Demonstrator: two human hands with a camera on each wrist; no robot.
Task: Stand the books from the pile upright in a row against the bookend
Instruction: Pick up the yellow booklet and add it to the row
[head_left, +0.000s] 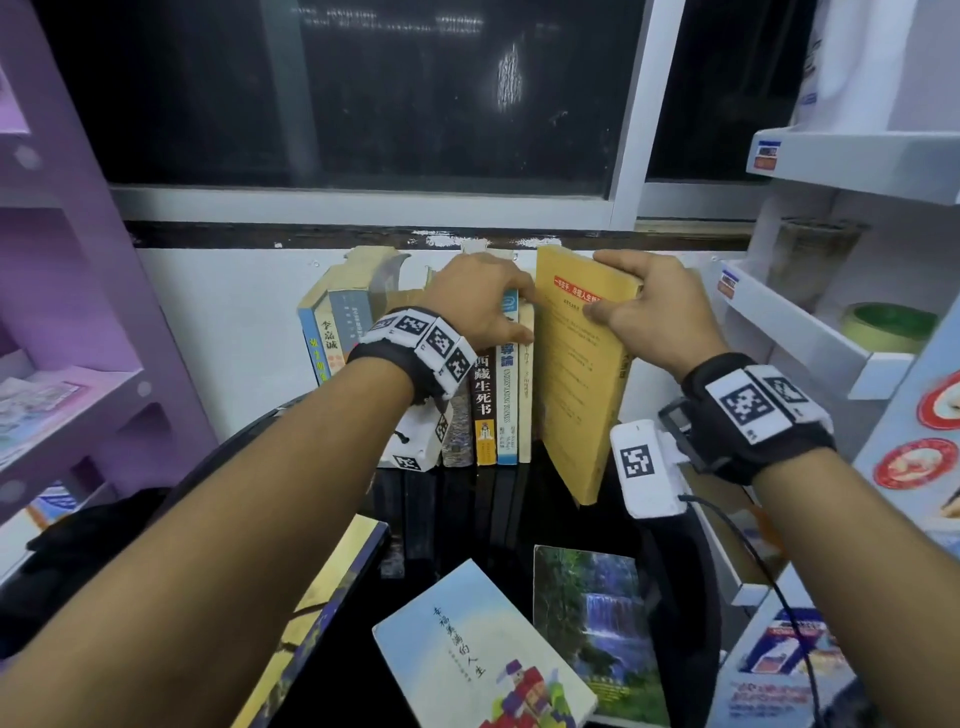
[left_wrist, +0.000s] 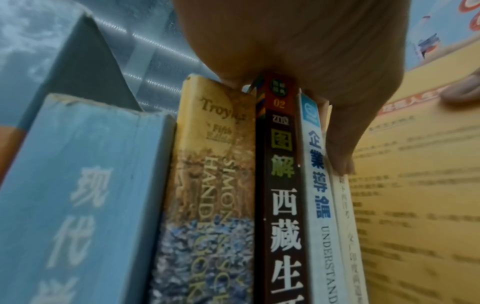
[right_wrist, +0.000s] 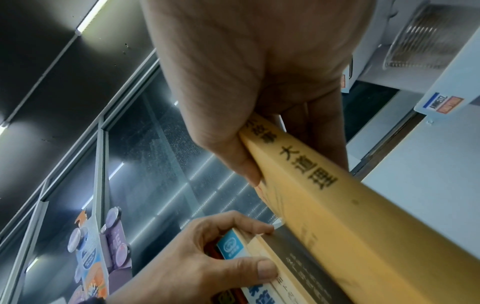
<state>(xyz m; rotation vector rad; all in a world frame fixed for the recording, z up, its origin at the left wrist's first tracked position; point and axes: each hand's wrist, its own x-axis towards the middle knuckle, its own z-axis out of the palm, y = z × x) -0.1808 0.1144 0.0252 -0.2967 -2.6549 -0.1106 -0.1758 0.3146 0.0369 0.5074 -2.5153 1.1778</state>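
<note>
The right hand (head_left: 649, 306) gripped the top of a yellow book (head_left: 582, 374), thumb on the facing cover and fingers curled over the upper edge and far side. In the right wrist view the thumb (right_wrist: 244, 164) and fingers pinched the book near its spine. The yellow book was held nearly upright, tilted, at the right end of the row of books (head_left: 488, 395), its bottom corner projecting forward beyond the row's feet. Whether it touched the table (head_left: 514, 525) could not be told.

The left hand (head_left: 478, 301) rested over the tops of the standing books, fingers curled across the upper edges and the thumb (left_wrist: 340, 144) pressed down beside the cream book (left_wrist: 345, 226), the last in the row. It steadied the row, pinching the tops of the dark-spined book (left_wrist: 280, 185) and the white and blue book (left_wrist: 319, 185).

The row stood against the wall below the window (head_left: 363, 93), with taller blue and yellowed volumes at its left end. The bookend itself could not be made out.

Still lying flat on the dark table were a pale blue book (head_left: 478, 649), a waterfall-cover book (head_left: 597, 623) and a large yellow-edged book (head_left: 322, 613). A purple shelf (head_left: 78, 291) stood to the left, white shelves (head_left: 810, 332) to the right.
</note>
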